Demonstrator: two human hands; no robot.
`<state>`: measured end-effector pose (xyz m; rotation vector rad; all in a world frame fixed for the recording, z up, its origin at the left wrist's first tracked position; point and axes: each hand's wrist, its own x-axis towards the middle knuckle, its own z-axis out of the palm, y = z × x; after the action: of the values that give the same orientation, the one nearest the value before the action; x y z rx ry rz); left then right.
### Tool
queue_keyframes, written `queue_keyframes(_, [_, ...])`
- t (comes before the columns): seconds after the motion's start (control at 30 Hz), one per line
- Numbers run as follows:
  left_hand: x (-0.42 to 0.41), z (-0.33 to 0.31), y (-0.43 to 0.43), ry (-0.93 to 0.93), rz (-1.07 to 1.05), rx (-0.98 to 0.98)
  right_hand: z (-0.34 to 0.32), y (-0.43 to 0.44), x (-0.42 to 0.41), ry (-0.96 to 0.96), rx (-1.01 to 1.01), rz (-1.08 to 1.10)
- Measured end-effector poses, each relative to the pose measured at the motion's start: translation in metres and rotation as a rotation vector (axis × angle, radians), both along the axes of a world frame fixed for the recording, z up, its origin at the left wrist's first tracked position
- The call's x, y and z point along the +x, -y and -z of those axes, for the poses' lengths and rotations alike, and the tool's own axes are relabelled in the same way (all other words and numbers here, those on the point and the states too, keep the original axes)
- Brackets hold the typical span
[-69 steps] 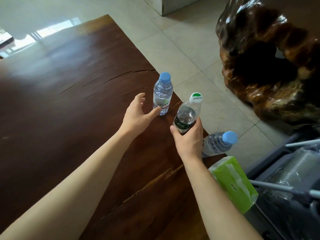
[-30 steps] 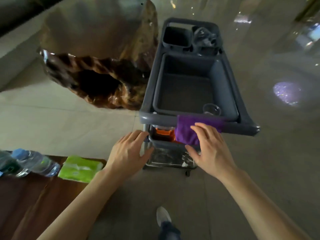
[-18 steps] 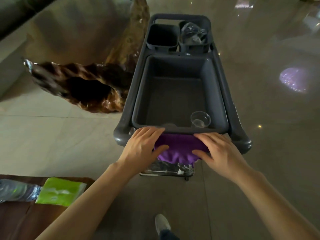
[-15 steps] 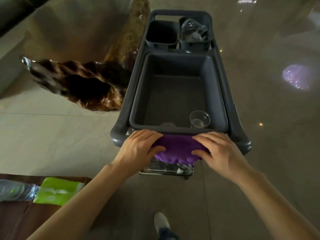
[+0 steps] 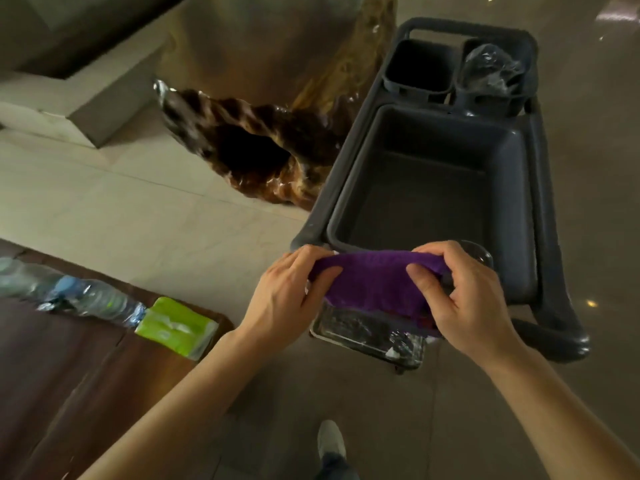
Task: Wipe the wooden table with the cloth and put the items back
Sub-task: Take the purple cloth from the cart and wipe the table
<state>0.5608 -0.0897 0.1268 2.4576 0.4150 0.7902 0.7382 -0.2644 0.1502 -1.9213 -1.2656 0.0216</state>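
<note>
A purple cloth (image 5: 375,287) hangs stretched between my hands, just in front of the near rim of a grey cart (image 5: 550,216). My left hand (image 5: 289,299) pinches its left end and my right hand (image 5: 464,296) grips its right end. The dark wooden table (image 5: 69,368) fills the lower left corner. Along its edge lie a water bottle with a blue cap (image 5: 93,299), a second bottle blurred at the frame's left edge (image 5: 17,277), and a green tissue pack (image 5: 176,327).
The cart's large grey tub (image 5: 433,202) has two small bins behind it (image 5: 419,67), one holding crumpled plastic (image 5: 491,64). A clear cup (image 5: 479,254) peeks out behind my right hand. A glossy carved root stump (image 5: 263,147) stands left of the cart. My shoe (image 5: 330,445) is on the tiled floor.
I turned from the table and bottles to the cart. Both hands reached the purple cloth on the cart's rim, closed on it and have lifted it up off the rim.
</note>
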Motion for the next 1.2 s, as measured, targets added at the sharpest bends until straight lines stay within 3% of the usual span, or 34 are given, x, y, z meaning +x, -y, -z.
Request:
queue_keyframes(0.27, [-0.130, -0.013, 0.000, 0.224, -0.537, -0.123, -0.006, -0.093, -0.104, -0.053, 0.132, -0.372])
queue_keyframes(0.63, [-0.316, 0.084, 0.083, 0.282, -1.234, -0.510, 0.090, -0.147, -0.300, -0.174, -0.085, -0.811])
queue_keyframes(0.93, [-0.386, 0.155, 0.148, 0.504, -1.525, -0.896, 0.170, -0.135, -0.395, -0.326, -0.410, -0.928])
queue_keyframes(1.2, [-0.427, 0.219, 0.108, 0.315, -1.623, -0.801, 0.233, -0.170, -0.442, -0.275, -0.445, -0.916])
